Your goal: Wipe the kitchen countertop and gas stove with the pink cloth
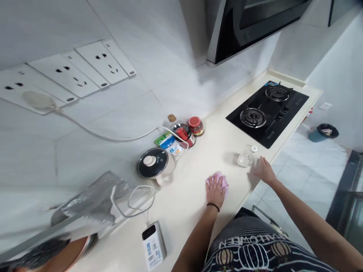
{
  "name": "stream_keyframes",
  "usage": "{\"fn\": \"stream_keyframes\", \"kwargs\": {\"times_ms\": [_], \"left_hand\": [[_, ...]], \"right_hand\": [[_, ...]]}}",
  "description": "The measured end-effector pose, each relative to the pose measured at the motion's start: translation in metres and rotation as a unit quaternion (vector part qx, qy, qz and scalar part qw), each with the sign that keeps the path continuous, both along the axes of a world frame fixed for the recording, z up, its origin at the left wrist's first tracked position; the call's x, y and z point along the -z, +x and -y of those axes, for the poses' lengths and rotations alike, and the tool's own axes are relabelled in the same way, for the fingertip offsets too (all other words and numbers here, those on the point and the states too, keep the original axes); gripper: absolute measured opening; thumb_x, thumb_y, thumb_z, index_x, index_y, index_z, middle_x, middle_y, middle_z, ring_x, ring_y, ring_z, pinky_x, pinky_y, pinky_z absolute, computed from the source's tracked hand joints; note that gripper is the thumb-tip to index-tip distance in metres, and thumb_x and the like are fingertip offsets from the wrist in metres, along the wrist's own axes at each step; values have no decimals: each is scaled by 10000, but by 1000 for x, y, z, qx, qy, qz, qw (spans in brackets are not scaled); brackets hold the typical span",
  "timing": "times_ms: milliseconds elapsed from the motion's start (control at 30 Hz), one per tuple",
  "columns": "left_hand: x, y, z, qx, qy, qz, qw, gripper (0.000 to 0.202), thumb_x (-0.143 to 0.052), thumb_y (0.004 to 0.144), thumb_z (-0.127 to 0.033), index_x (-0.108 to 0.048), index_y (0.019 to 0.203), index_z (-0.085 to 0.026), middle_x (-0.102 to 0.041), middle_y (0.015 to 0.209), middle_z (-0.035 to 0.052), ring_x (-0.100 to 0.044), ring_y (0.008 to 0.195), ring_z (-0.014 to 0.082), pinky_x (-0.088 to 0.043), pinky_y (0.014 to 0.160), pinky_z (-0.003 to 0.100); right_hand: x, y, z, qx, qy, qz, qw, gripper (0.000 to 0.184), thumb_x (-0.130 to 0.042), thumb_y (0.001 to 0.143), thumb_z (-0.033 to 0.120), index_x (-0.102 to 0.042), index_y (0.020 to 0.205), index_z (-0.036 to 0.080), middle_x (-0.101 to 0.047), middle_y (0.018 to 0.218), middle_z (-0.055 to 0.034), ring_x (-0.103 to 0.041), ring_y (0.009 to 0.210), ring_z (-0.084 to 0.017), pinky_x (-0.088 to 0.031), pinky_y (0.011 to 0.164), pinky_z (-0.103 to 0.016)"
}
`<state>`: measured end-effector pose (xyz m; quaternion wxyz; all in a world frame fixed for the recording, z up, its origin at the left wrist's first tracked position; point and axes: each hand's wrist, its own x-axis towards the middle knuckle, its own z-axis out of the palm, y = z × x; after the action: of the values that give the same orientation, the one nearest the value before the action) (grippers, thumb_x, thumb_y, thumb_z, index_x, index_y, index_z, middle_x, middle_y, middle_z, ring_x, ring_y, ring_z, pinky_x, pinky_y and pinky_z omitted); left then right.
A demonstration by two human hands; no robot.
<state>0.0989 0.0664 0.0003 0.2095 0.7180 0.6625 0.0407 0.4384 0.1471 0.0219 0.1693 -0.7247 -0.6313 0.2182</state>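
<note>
Right down on the pale desk, a pink cloth, bunched up, between the cream pot and the front edge; flat on top of it, the left hand, fingers spread and pressed down, with a dark band at the wrist; impossible to tell of any fold pinched underneath; over now to the right hand, at the desk's front edge, half open, fingers slightly bent, nothing in grasp; just beside it, a clear bottle with a white cap; farther along, a black stove with two burners; back against the wall, a red-lidded jar, near it a blue-and-white packet, then the pot under its dark lid; nearer, a white device; up on the wall, a row of sockets, with a white cord down toward the pot; overhead, a dark range hood; on the floor past the stove, a bin.
</note>
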Motion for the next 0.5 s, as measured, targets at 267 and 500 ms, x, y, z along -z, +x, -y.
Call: {"fn": "stream_keyframes", "kwargs": {"times_ms": [267, 500], "left_hand": [[-5, -77, -117, -222, 33, -47, 973, 634, -448, 1038, -379, -411, 1646, -207, -284, 1768, 136, -206, 1634, 393, -179, 1323, 641], [-3, -45, -196, -234, 57, -47, 969, 624, -461, 1032, -368, -431, 1633, -198, -297, 1754, 175, -212, 1632, 389, -170, 1323, 639]], "right_hand": [[30, 10, 40, -57, -93, 179, 978, 833, -691, 810, 245, -419, 1576, 66, -420, 1650, -287, -347, 1556, -448, -321, 1268, -572], [35, 4, 36, -59, -125, 201, 970, 816, -658, 813, 220, -452, 1586, 61, -406, 1678, -283, -338, 1577, -447, -346, 1262, -564]]}}
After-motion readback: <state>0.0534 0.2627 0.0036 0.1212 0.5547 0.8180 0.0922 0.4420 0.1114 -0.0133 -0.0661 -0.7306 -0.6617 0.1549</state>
